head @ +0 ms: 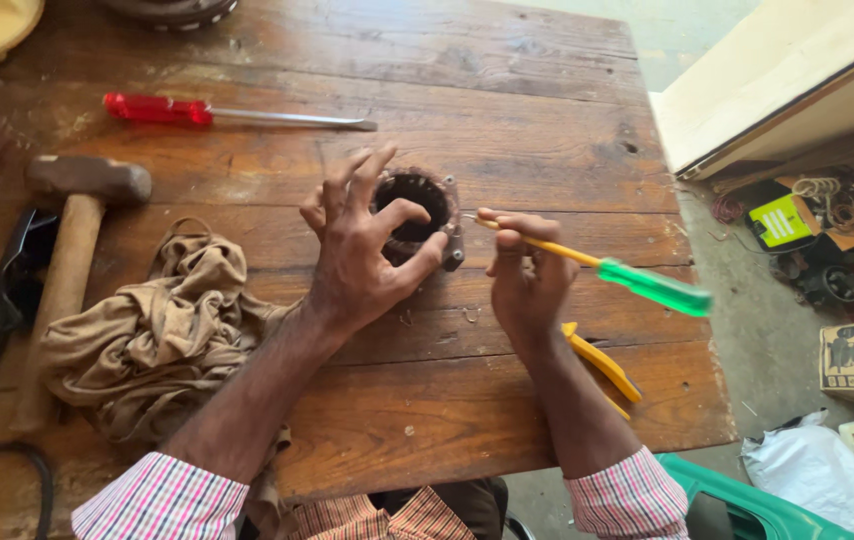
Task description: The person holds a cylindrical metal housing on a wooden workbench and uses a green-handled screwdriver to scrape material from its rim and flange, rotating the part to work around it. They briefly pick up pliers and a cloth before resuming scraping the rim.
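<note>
My left hand (362, 250) grips a round dark metal ring-shaped part (425, 205) that rests on the wooden table (507, 110), thumb and fingers around its rim. My right hand (527, 280) holds a screwdriver with a yellow shaft and green handle (637, 280); its tip points left toward the ring's right edge. Whether the tip touches the part is hard to tell.
A red-handled screwdriver (237, 113) lies at the back. A hammer with a wooden handle (72, 240) and a crumpled brown rag (162, 330) sit left. A yellow tool (602, 365) lies by my right wrist. Boxes and clutter (827, 250) cover the floor on the right.
</note>
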`<state>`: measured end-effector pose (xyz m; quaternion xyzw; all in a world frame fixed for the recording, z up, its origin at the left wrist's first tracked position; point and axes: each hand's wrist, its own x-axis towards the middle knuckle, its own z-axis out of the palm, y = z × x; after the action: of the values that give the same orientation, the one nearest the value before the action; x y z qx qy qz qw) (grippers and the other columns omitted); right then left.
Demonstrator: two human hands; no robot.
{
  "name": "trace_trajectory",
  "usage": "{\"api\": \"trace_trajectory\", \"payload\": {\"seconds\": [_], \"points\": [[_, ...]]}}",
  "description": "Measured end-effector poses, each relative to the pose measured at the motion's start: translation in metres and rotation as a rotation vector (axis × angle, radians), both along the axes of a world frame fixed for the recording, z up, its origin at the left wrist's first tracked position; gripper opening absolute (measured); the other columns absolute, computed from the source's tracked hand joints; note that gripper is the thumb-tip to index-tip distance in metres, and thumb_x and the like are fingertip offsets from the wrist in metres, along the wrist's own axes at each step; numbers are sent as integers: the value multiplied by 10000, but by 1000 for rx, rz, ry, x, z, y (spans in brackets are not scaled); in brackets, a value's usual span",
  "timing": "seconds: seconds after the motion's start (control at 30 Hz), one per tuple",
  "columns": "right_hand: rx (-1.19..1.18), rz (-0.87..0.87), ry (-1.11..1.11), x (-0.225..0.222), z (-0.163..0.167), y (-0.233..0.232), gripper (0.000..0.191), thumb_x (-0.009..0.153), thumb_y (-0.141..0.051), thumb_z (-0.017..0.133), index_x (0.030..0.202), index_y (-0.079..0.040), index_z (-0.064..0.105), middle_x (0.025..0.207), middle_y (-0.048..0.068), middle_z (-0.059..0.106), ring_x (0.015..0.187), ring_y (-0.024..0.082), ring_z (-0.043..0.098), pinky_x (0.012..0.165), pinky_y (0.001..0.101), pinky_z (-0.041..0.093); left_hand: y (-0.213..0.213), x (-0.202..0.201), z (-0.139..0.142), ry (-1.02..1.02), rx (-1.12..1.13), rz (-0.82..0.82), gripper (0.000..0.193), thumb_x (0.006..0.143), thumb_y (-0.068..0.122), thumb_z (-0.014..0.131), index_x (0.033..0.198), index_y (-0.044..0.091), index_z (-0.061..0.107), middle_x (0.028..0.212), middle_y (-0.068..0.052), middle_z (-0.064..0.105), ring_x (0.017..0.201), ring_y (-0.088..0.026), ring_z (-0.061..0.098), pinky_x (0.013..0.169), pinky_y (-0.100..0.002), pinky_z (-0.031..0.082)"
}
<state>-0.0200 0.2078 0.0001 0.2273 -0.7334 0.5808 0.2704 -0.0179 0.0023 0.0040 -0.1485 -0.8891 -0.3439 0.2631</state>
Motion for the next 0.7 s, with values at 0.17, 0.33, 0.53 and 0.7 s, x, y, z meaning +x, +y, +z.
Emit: {"api": "trace_trajectory", "payload": {"seconds": [0.17,0.33,0.53,0.7], "points": [[81,-87,105,-1,-1,-6,137,1105,-169,608,1130,-35,606,1146,147,758,822,151,675,715,276,555,9,-7,17,-68,25,-4,245,796,407,816,813,164,797,1568,-179,444,1480,-356,253,1124,-594,126],[108,-74,196,-1,4,-7,107,1094,-129,620,1135,-32,602,1140,151,747,1040,245,752,904,344,602,12,-17,29,-119,1,3,235,717,386,821,736,154,790,1521,-200,462,1449,-371,254,1092,-605,117],[117,-76,192,1,9,-8,97,1078,-113,631,1115,-27,603,1128,153,753,1009,242,761,870,327,603,20,-18,27,-79,-14,45,230,687,349,825,672,127,765,1503,-187,496,1446,-367,300,1118,-612,121],[127,-68,148,2,9,-6,105,1064,-117,634,1113,-29,607,1125,150,761,990,225,766,797,298,602,19,-23,19,-111,34,50,211,698,323,832,679,121,776,1486,-192,510,1420,-367,321,1117,-607,137]]}}
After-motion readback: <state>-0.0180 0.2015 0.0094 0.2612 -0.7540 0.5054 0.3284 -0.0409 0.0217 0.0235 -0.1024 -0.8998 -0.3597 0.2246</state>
